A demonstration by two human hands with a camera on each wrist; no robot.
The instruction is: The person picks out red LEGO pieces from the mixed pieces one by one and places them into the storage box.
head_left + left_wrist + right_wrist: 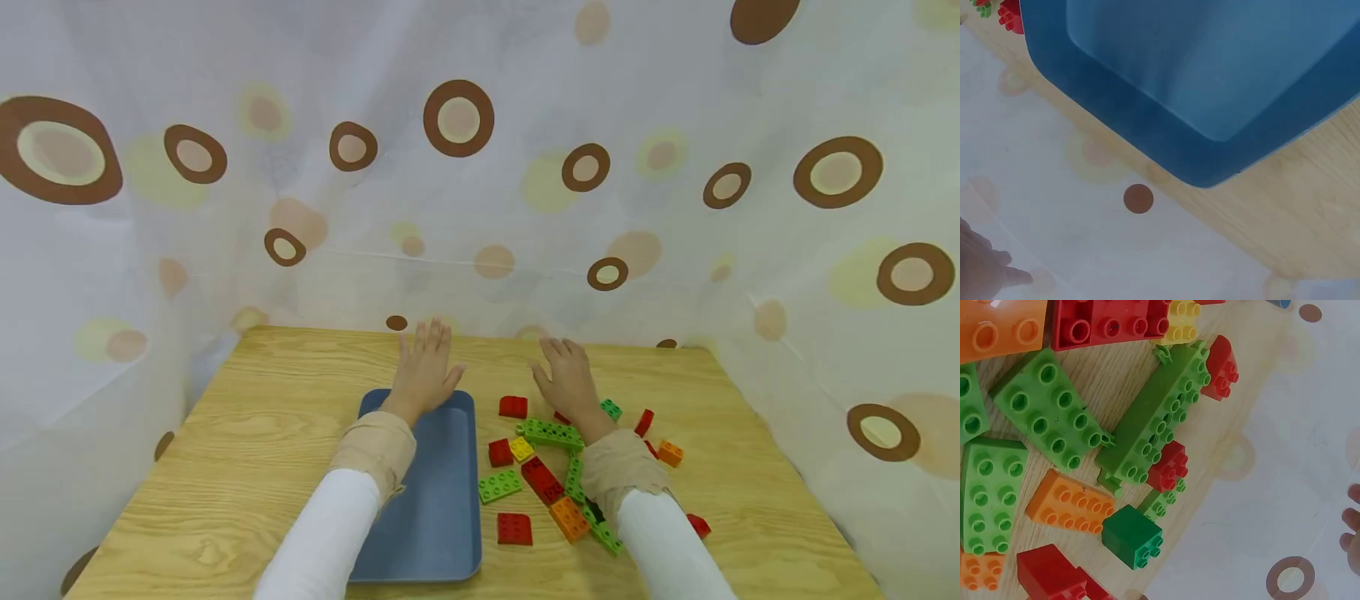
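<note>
My left hand [423, 375] is held above the far end of a blue-grey tray [442, 533], its fingers straight and spread. My right hand [570, 383] hovers past a spread of toy building bricks, fingers extended, with nothing held. Beneath and around the right forearm lie a long light green brick [1154, 419], an orange brick [1072, 503], a dark green brick [1132, 536] and several red ones, including a red brick [542, 480]. A small yellow brick [521, 449] sits near the tray. In the left wrist view the tray [1116, 128] holds nothing in its visible part.
The wooden table [262, 433] extends to the left of the tray and right of the bricks. A patterned white curtain [510, 200] hangs along its far edge and sides. An orange brick [671, 453] and a red brick [698, 525] lie farthest right.
</note>
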